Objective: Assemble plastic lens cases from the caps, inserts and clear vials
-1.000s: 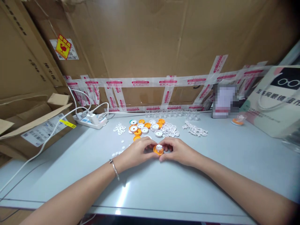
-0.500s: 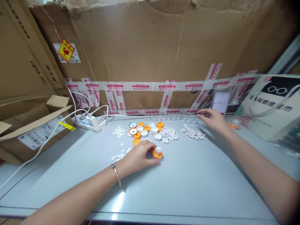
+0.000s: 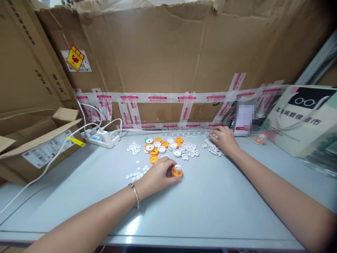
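Dish (image 3: 174,173), shallow, round, orange, apparently plastic: near the middle of the smooth pale-grey tabletop (image 3: 210,203), a white openwork plastic insert (image 3: 178,167) upright at its centre.

Left hand (image 3: 161,173), bare, silver twisted-metal bracelet (image 3: 136,197) at the wrist: thumb and fingers closed on the near left edge of the dish, as one second earlier.

Right hand (image 3: 224,138), bare: formerly at the opposite side of the dish, now gone from it and out at the right end of a row of clear, round plastic cups (image 3: 186,132); fingers bent, grasp of any cup impossible to tell. Just below the fingers, a heap of white, lacy plastic pieces (image 3: 212,149).

Meaning, by judgement: two-handed handling of the dish interrupted, left hand kept as steadying grip, right hand apparently on an errand for a further part, likely a cup. Dish with insert, to all appearance, not yet capped.

Nearby, behind the dish: loose orange and white plastic rings (image 3: 154,159), untouched.
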Motion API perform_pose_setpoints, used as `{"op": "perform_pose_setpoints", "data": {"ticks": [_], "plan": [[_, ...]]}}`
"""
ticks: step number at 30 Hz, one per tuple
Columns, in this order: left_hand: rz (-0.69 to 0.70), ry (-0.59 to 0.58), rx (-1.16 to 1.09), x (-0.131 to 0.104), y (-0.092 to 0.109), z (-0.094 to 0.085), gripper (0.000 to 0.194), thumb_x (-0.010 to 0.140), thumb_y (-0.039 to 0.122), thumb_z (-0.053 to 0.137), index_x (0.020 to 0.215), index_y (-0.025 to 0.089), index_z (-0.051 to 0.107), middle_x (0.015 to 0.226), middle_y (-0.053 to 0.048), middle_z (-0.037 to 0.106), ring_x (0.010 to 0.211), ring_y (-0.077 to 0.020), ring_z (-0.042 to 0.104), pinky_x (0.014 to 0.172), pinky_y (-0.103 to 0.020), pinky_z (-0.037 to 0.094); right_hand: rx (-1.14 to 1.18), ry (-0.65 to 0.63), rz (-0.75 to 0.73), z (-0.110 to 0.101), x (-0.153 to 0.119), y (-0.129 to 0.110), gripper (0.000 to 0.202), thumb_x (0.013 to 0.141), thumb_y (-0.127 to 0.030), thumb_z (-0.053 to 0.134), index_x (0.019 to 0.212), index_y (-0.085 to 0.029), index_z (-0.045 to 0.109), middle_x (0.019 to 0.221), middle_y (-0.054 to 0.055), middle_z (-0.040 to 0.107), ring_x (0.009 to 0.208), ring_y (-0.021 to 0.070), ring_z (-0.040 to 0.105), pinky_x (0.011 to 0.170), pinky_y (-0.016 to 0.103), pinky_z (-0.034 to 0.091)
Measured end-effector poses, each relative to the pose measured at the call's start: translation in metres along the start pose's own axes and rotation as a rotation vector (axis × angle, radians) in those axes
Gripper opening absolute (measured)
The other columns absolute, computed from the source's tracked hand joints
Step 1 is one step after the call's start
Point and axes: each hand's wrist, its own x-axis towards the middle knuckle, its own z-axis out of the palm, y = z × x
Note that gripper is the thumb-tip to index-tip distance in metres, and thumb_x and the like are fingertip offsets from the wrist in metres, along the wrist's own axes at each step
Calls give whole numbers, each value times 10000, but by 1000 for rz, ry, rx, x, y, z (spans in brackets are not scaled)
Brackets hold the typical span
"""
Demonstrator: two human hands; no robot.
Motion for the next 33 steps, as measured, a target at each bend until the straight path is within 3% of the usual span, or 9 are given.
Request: {"op": "perform_pose_setpoints", "data": {"ticks": [7,12,17,18,19,22,24,26,33], "plan": [[-18,13,5,0,2,1,226,742,336,618,883,163,579,864,-35,541,763,-150,505,683,-253,406,47,7,-10,5,0,-8,228,770,-301,508,878,-136,623,952,156,621,937,313,507,805,432,356],[-21,10,1,0,2,1,208,738,312,610,881,165,578,860,-31,541,760,-149,506,679,-256,408,186,39,-11,3,0,-11,178,747,-302,541,841,-159,590,906,128,625,886,277,565,781,387,422],[-40,20,-64,-1,5,1,211,715,300,620,874,167,580,836,-28,572,743,-150,518,662,-259,414,349,226,75,-33,6,-35,181,803,-326,497,904,-187,554,1007,118,591,983,257,552,864,401,426],[-55,17,-112,-1,5,1,210,718,294,615,880,166,576,831,-27,585,738,-147,524,662,-258,420,425,272,99,-44,6,-46,205,807,-351,505,937,-197,537,1038,107,583,997,242,554,880,401,431],[-74,16,-171,-1,5,2,210,720,286,613,886,165,570,827,-26,597,735,-143,533,665,-256,426,696,306,155,-54,4,-59,224,762,-339,588,932,-202,539,1046,95,588,999,240,564,907,413,425],[-136,15,-374,0,7,2,219,712,269,630,882,151,557,823,-26,611,739,-133,555,689,-252,443,900,196,118,-78,-11,-102,223,746,-376,622,905,-238,549,983,41,637,910,193,623,833,365,501],[-176,5,-497,2,9,2,221,700,268,648,855,136,563,818,-28,605,738,-127,559,700,-250,445,1180,21,120,-87,-24,-129,193,726,-328,661,875,-239,577,975,31,638,938,182,614,851,353,497],[-195,-20,-594,3,12,0,216,704,273,651,848,129,580,809,-25,600,724,-119,558,695,-244,441,1310,-83,110,-93,-35,-148,190,717,-316,677,870,-234,599,977,30,636,939,177,607,839,349,503],[-198,-39,-766,0,22,-9,278,718,295,659,955,154,626,866,-33,619,785,-135,561,745,-267,443,1350,-197,80,-96,-45,-160,178,719,-326,675,854,-225,618,973,43,643,983,188,584,873,375,488]]}}
